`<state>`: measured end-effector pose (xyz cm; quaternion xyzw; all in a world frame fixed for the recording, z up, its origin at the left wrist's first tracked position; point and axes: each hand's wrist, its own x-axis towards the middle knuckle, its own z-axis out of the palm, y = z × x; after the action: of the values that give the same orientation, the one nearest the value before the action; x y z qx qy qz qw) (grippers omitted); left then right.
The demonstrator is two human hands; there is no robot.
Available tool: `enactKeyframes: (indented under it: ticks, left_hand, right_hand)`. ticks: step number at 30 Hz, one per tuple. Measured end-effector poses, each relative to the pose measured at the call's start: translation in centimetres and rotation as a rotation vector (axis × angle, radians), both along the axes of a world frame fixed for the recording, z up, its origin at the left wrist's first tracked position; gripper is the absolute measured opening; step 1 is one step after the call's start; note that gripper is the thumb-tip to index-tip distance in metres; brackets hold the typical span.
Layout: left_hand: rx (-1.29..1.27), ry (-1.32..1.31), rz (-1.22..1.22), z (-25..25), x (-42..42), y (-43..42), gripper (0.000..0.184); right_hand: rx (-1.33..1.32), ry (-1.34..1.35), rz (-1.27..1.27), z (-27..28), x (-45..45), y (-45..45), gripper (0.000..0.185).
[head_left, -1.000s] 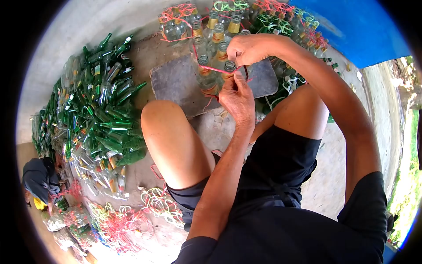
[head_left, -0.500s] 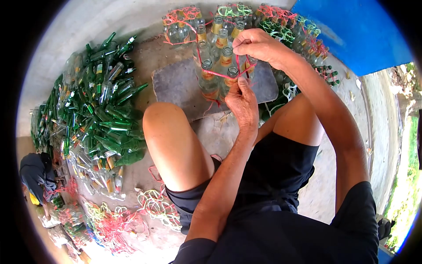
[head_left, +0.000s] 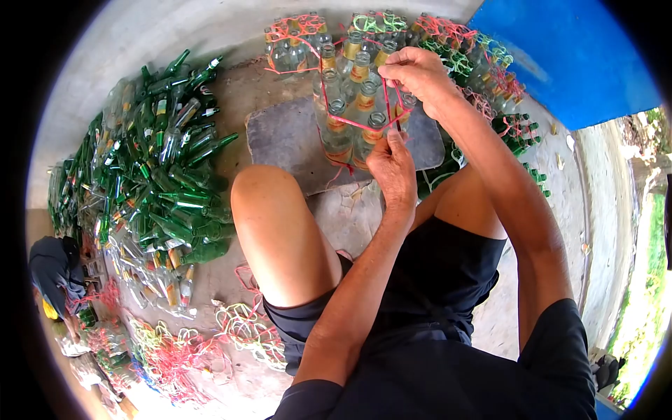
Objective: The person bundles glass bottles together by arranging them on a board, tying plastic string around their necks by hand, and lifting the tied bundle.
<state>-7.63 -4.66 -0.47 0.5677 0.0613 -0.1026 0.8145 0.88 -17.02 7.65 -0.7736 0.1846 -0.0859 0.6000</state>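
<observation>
At the far left, a person in dark clothing (head_left: pixel 52 266) bends over. Next comes a large heap of green and clear glass bottles (head_left: pixel 187 200), with a tangle of pink and pale green strips (head_left: pixel 178 353) on the floor nearer the camera. Further right, a flat grey slab (head_left: pixel 280 143) carries an upright cluster of clear glass bottles with gold neck labels (head_left: pixel 366 96), ringed around the necks by a thin pink strip (head_left: pixel 352 123). The left hand (head_left: pixel 393 168) pinches the strip between its fingers at the cluster's near right corner. The right hand (head_left: pixel 418 75), slightly further right, holds a raised length, fingers pressed together. Beyond stands a bright blue panel (head_left: pixel 553 63).
</observation>
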Motion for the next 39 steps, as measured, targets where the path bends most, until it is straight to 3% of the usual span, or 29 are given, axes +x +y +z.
enactKeyframes:
  ticks: [6, 12, 21, 27, 33, 39]
  left_hand:
    - [0.004, 0.023, -0.035, -0.5, -0.1, 0.1, 0.037]
    - [-0.033, 0.022, 0.005, -0.3, 0.0, 0.0, 0.037]
    - [-0.011, 0.048, -0.024, -0.4, 0.1, 0.1, 0.036]
    - [-0.083, 0.036, 0.006, -0.6, 0.1, -0.3, 0.038]
    - [-0.101, 0.048, -0.003, -0.4, 0.1, -0.2, 0.037]
    - [-0.067, 0.05, -0.039, -0.2, 0.1, 0.5, 0.035]
  right_hand:
    - [0.111, -0.108, -0.001, -0.8, 0.1, 1.2, 0.017]
    - [-0.268, -0.214, 0.127, -1.4, -0.5, 1.0, 0.026]
    - [-0.364, -0.163, 0.302, -0.7, -1.9, 2.4, 0.036]
    - [-0.75, -0.264, 0.376, 0.0, -1.4, 2.4, 0.043]
    - [-0.846, -0.432, 0.416, -1.1, -0.4, 2.1, 0.04]
    - [-0.963, -0.392, 0.499, -0.8, 0.8, 1.5, 0.036]
